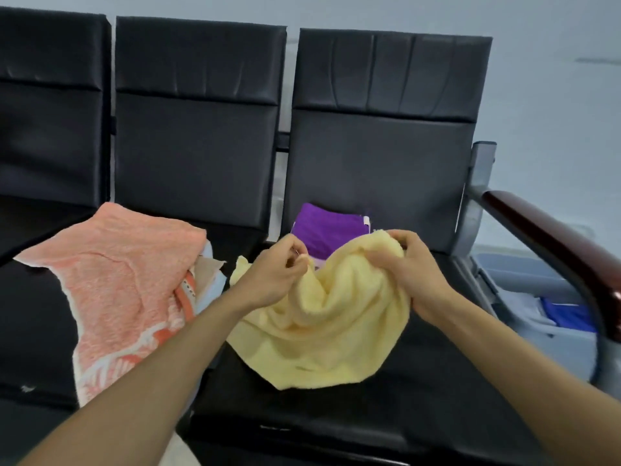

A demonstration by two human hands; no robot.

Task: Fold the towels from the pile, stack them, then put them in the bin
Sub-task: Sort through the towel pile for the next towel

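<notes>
The yellow towel (329, 317) and orange towel (127, 274) are fluffy terry cloth. The seats (201, 153) look like matt black leatherette. The armrest (551, 240) is glossy wood.

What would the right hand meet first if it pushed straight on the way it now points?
Likely the folded purple towel, just beyond the yellow towel that the right hand grips; past it stands the black chair back. Depth is hard to judge from this one view.
</notes>
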